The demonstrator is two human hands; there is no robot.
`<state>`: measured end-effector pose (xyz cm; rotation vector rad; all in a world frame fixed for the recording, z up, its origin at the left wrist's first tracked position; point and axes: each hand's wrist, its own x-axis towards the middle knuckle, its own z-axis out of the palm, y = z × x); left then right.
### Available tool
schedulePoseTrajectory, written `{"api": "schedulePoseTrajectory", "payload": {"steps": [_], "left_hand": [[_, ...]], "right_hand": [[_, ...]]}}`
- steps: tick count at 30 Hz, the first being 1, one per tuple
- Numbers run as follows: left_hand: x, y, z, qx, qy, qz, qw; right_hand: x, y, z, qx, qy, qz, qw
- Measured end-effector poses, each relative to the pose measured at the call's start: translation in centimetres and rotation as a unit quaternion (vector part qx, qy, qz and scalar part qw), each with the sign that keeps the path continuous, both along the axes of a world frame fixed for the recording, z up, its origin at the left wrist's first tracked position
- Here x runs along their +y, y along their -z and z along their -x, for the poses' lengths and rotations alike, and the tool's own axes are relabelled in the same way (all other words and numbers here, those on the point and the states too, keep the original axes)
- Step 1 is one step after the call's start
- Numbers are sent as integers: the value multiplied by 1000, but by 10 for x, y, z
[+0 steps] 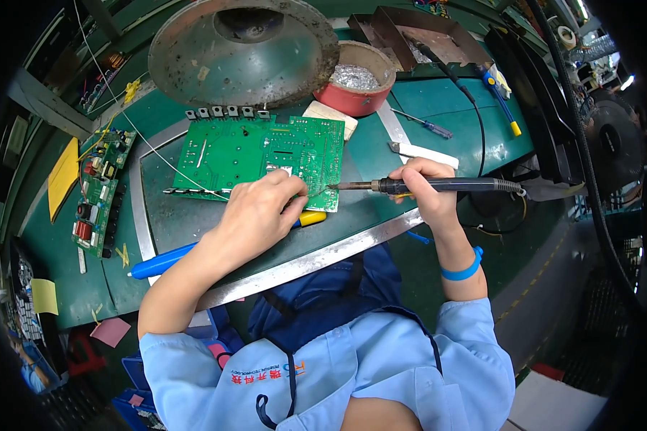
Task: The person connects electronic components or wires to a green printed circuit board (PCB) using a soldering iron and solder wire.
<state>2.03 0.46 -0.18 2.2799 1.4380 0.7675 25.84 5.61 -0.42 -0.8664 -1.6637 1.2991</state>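
A large green circuit board lies solder side up on the bench, with metal-tabbed parts along its far edge. My right hand is closed around the black handle of a soldering iron, held nearly level. The iron's tip touches or hovers just above the board's right part; I cannot tell which. My left hand rests over the board's near edge, fingers pinched on a thin solder wire that comes down from the upper left. Its fed end meets the area by the iron's tip. Beneath my left forearm lies a blue-and-yellow solder sucker.
Beyond the board hangs a metal fume hood. Beside it stands a red pot of silvery material. A screwdriver, a white-handled tool and another solder sucker lie right. A populated circuit board sits left.
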Motion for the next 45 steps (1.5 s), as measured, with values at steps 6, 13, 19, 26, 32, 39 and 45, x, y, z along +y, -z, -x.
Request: {"api": "schedulePoseTrajectory", "payload": {"steps": [6,13,19,26,32,39,45], "left_hand": [[0,-3,1,-43,-25,11,999],[1,-2,0,-7,-13,-30,999],[3,2,-2,6,-11,-43,999],[3,3,-3,-1,-14,-55,998],[3,5,-7,-7,15,-54,998],[2,3,-6,2,4,-64,998],[3,1,-3,-4,-5,-60,998]], "right_hand": [[1,3,-2,49,19,2,999],[1,4,-2,35,32,17,999],[1,5,0,23,26,16,999],[1,5,-1,21,21,9,1000],[0,8,-5,27,36,17,999],[1,5,-3,18,29,11,999],[2,4,0,21,34,20,999]]}}
